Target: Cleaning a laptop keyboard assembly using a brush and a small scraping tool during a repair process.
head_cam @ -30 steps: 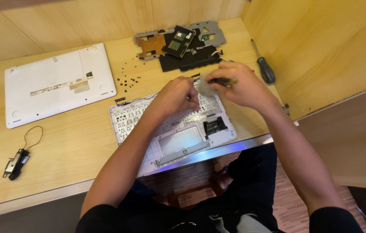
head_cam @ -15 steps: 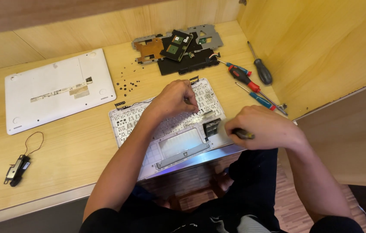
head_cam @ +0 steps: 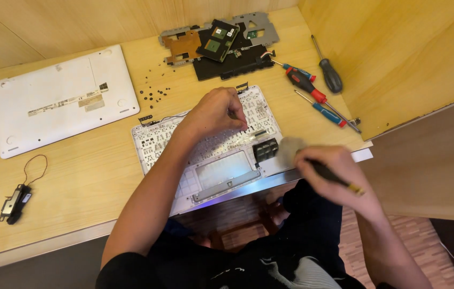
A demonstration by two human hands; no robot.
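**White laptop shell, guts up, at the desk edge**

White keyboard shell (head_cam: 211,150) sits mid-frame, long axis running left-right and tilted a bit. Left hand (head_cam: 216,112) presses on its upper middle, fingers curled together. Right hand (head_cam: 328,168) hangs off the shell's lower-right corner, blurry, clamped on a dark-handled tool (head_cam: 334,176). 3 screwdrivers (head_cam: 312,91) lie upper right, white bottom cover (head_cam: 61,101) upper left.

A small electronics repair bench — a plain wooden desk (head_cam: 77,176) boxed in by wooden panels (head_cam: 398,48). On the desk lie an opened laptop shell (head_cam: 211,144), its white bottom cover (head_cam: 61,99) to the left, removed circuit boards (head_cam: 219,40) behind it, loose screws (head_cam: 155,93) and several screwdrivers (head_cam: 312,88) to the right.
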